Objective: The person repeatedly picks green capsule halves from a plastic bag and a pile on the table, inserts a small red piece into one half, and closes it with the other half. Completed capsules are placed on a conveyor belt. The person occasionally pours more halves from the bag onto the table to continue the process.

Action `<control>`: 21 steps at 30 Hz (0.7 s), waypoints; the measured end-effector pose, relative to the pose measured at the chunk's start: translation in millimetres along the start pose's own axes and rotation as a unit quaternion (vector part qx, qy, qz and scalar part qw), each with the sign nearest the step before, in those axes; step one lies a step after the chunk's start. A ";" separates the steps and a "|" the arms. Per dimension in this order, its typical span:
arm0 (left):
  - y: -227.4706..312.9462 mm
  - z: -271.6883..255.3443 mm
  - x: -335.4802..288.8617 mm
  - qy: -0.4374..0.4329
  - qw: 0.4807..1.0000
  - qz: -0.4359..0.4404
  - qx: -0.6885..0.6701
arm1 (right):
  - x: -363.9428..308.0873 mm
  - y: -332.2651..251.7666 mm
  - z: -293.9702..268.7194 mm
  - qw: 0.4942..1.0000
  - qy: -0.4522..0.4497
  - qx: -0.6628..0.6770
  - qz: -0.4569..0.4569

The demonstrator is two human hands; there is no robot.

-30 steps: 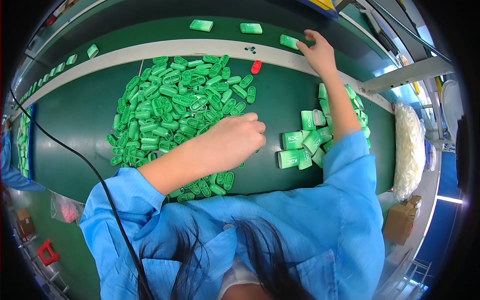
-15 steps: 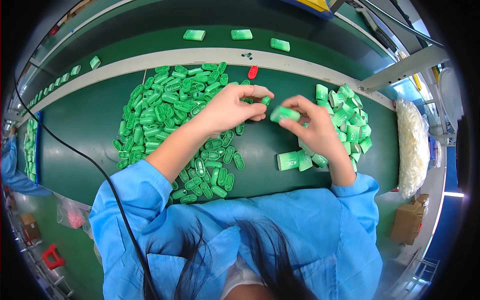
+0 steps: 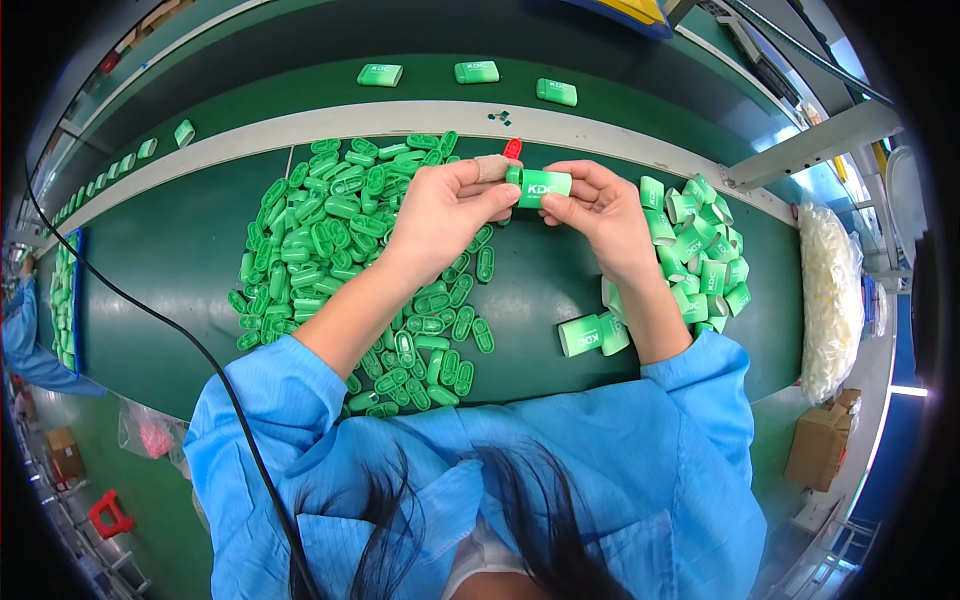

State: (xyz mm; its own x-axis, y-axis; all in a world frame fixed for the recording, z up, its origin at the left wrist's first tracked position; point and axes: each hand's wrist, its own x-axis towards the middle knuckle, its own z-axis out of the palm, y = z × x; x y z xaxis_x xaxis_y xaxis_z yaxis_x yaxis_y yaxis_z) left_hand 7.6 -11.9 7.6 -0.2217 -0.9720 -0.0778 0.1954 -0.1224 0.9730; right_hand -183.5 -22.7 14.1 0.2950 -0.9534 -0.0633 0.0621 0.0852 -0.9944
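Observation:
In front of me, my left hand (image 3: 438,212) pinches a small green oval cap (image 3: 514,176) between thumb and fingers. The cap sits against the left end of a light green shell (image 3: 546,188), a flattened, hollow-looking casing with white print. The thumb and fingers of my right hand (image 3: 608,212) grip that shell by its right end. How deep the cap goes into the shell is hidden by my fingers. Left of my hands lies a broad heap of green oval caps (image 3: 340,207). On the right is a pile of matching shells (image 3: 690,240).
A red oval piece (image 3: 513,149) lies just behind my hands, and tiny dark green bits (image 3: 499,118) rest on the pale rail. Finished-looking shells (image 3: 476,72) stand on the belt beyond. A bag of cream pieces (image 3: 829,300) stands right; a black cable hangs left.
My right hand has brought the shell left and up, turning it level. The cap in my left hand now meets the shell's end. Shells on the far belt have shifted slightly left.

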 end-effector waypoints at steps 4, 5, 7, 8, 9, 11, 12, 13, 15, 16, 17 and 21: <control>2.3 0.9 -4.1 0.001 0.998 0.031 0.051 | -4.1 -0.7 0.4 0.999 0.006 -0.029 -0.035; 2.7 1.5 -5.8 0.002 0.997 0.039 0.064 | -4.9 -1.3 0.6 0.999 0.005 -0.037 -0.039; 3.3 2.3 -7.7 0.011 0.994 0.063 0.091 | -3.1 -4.6 1.7 0.998 0.007 -0.049 -0.047; 3.9 2.6 -8.6 0.016 0.992 0.075 0.105 | -5.3 -4.9 2.5 0.997 0.011 -0.054 -0.046; 4.0 2.6 -8.6 0.015 0.989 0.079 0.125 | -7.1 -5.2 2.7 0.997 0.016 -0.060 -0.043; 4.6 2.1 -8.4 0.012 0.982 0.086 0.166 | -6.9 -6.8 2.7 0.996 0.016 -0.063 -0.055; 3.8 2.1 -8.6 0.010 0.983 0.089 0.159 | -7.5 -6.3 2.7 0.996 0.016 -0.064 -0.058; 3.3 2.2 -8.2 0.007 0.984 0.091 0.152 | -8.0 -5.2 2.6 0.996 0.018 -0.064 -0.060; 0.7 2.8 -7.3 0.006 0.987 0.095 0.128 | -6.9 -4.5 2.7 0.995 0.021 -0.065 -0.070; -5.1 3.4 -6.4 0.007 0.989 0.096 0.112 | -6.3 -5.4 3.3 0.995 0.022 -0.071 -0.067; -8.8 4.0 -5.9 0.009 0.991 0.097 0.096 | -6.4 -6.3 4.1 0.995 0.023 -0.076 -0.064; -0.2 13.5 -18.6 0.048 0.921 0.195 0.333 | -10.0 -2.5 4.4 0.990 0.031 -0.104 -0.092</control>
State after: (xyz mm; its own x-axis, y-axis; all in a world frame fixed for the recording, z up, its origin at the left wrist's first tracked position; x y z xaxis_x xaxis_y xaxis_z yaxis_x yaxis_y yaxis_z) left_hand -1.2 8.9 11.7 -0.1672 -0.9333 0.3178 -0.3939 0.3587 0.8463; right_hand -182.4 -12.1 17.6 0.2373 -0.9637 0.1225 -0.0898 -0.1473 -0.9850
